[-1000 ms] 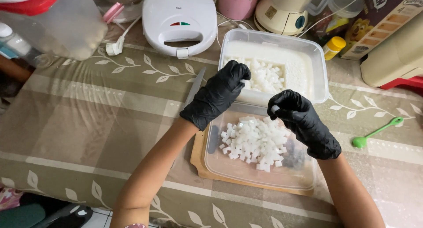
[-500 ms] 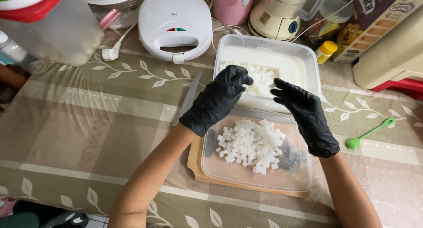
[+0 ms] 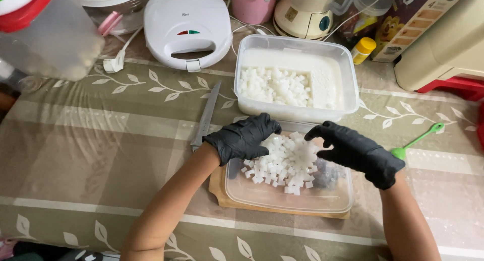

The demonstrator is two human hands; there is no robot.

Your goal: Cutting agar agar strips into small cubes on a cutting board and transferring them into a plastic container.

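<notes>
A pile of small white cubes [image 3: 285, 162] lies on a clear plastic lid [image 3: 302, 200], which rests on a wooden cutting board [image 3: 219, 188]. Both my hands wear black gloves. My left hand [image 3: 244, 140] curls over the pile's left side. My right hand [image 3: 353, 152] cups the right side, fingers bent against the cubes. Between them the two hands press the pile together. Just behind stands a clear rectangular container [image 3: 349, 79] holding more white cubes and an uncut white slab.
A knife [image 3: 205, 117] lies left of the board on the leaf-patterned tablecloth. A green spoon [image 3: 416, 140] lies at the right. At the back stand a white sandwich maker [image 3: 186, 26], a blender [image 3: 307, 11], a yellow-capped bottle [image 3: 364, 49] and a plastic jar [image 3: 50, 39].
Both hands came back from above the rear container down to the pile on the lid and closed in around it.
</notes>
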